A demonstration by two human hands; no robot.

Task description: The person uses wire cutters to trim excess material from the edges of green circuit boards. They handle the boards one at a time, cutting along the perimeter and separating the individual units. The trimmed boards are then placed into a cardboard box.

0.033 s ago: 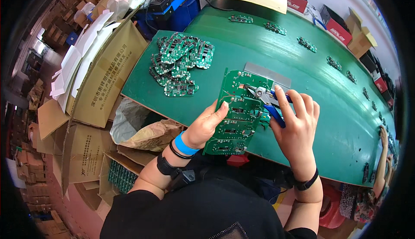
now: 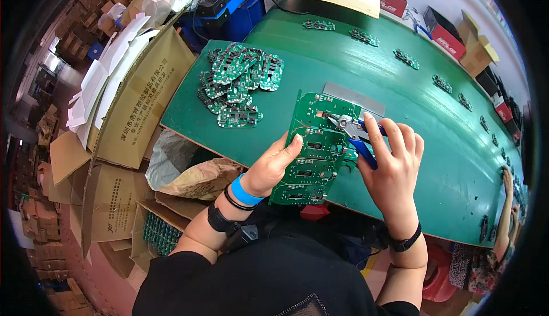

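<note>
My left hand (image 2: 273, 164) grips the left edge of a green circuit board panel (image 2: 309, 155), thumb on the face and fingers behind. Several joined boards make up the panel, which is tilted near the table's front edge. In my right hand (image 2: 394, 159) is a pair of side cutters (image 2: 361, 139) with blue handles. Their metal jaws rest at the panel's upper part, by a small component; whether they have closed on it I cannot tell. Up and to the left lies a heap of separate circuit boards (image 2: 237, 82). Behind the panel is a flat grey metal bar (image 2: 354, 99).
The green table (image 2: 343, 59) carries a row of spaced circuit boards (image 2: 406, 59) along its far side. At the far right a co-worker's hand (image 2: 507, 182) touches boards. Cardboard boxes (image 2: 134, 104) and a plastic-lined bag (image 2: 189, 170) stand at the left. Red boxes (image 2: 446, 40) line the back.
</note>
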